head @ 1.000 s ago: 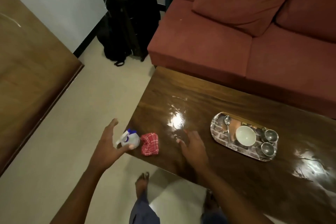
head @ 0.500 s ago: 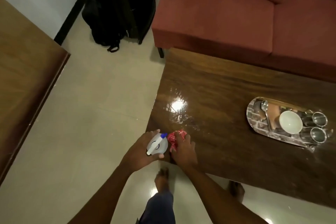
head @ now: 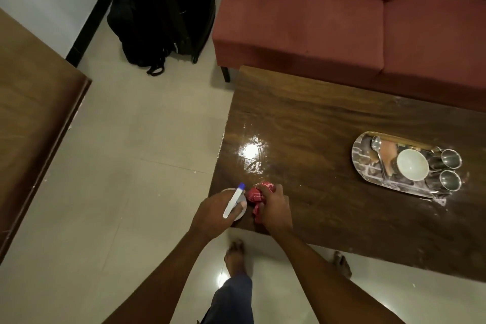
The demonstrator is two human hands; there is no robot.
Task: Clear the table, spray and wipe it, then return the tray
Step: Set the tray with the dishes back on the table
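We look down on the dark glossy wooden tabletop (head: 328, 139), and both of our arms reach to its near left corner. Our left hand (head: 214, 214) is closed around the small white spray bottle with the blue nozzle tip (head: 234, 202), which stands at the very corner of the tabletop; the nozzle points up and away from us. Just beside it, our right hand (head: 273, 208) is closed on the crumpled red cloth with thin white lines (head: 256, 193); the fingers cover most of the cloth, and a part of it shows in front of the knuckles. The cloth lies on the tabletop and touches, or almost touches, the bottle.

Well apart from the hands, on the right part of the tabletop, is the oval shiny metal tray (head: 368, 179). It carries a white round bowl (head: 411, 168), a metal spoon (head: 378, 152) to the left of the bowl, and two small steel cups (head: 451, 169) at its right end. A bright reflection of light lies on the tabletop between the cloth and the tray.

Behind the tabletop stands a red fabric sofa (head: 315, 21), and on the floor to its left is a black suitcase (head: 178, 2) with a black bag beside it. Our bare feet show on the pale floor tiles (head: 131, 152).
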